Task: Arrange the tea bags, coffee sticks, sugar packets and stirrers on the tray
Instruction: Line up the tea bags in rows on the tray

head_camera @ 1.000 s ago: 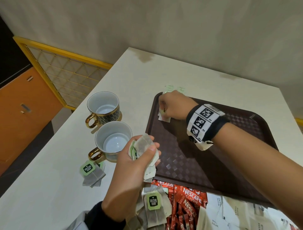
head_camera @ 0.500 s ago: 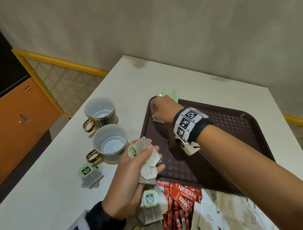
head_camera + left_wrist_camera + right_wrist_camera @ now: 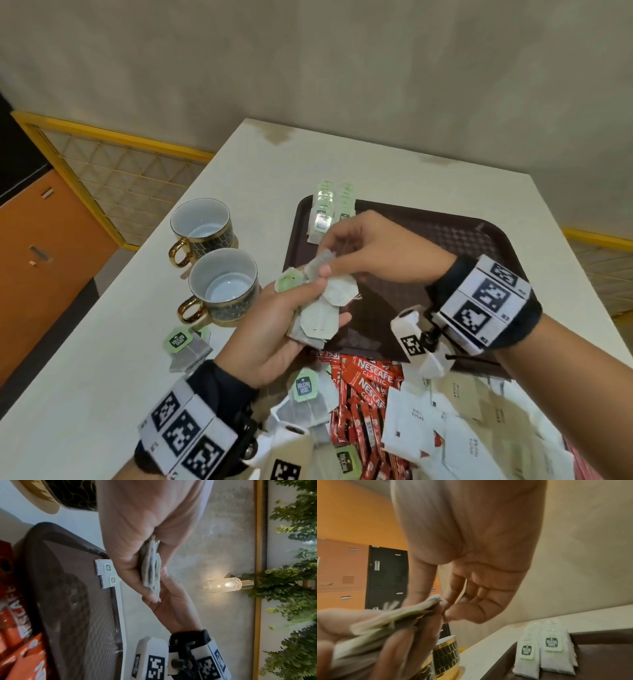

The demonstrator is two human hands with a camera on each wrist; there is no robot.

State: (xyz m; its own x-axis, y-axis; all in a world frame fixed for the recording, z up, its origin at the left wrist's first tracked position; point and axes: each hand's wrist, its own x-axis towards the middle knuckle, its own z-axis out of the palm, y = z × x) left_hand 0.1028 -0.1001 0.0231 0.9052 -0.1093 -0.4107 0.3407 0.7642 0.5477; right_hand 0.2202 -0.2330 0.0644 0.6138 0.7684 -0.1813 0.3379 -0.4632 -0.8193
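My left hand (image 3: pixel 308 303) grips a fanned bundle of tea bags (image 3: pixel 320 317) above the near left edge of the brown tray (image 3: pixel 455 236). My right hand (image 3: pixel 325 269) reaches across and pinches the top tea bag (image 3: pixel 317 263) of that bundle. In the right wrist view the right fingertips (image 3: pixel 442 605) meet at the corner of the bundle (image 3: pixel 385 626). The left wrist view shows the stack (image 3: pixel 150 572) clamped edge-on in my left hand. Two short rows of tea bags (image 3: pixel 330 209) lie in the tray's far left corner. I see no stirrers.
Two gold-handled cups (image 3: pixel 202 228) (image 3: pixel 222 286) stand left of the tray. Loose tea bags (image 3: pixel 185 347) lie beside the nearer cup. At the table's near edge are red coffee sticks (image 3: pixel 371 380), sugar packets (image 3: pixel 445 428) and more tea bags (image 3: pixel 305 394).
My right hand has left the tray's far left corner, where a tea bag stays in the rows, and has come back to pinch the bundle in my left hand.
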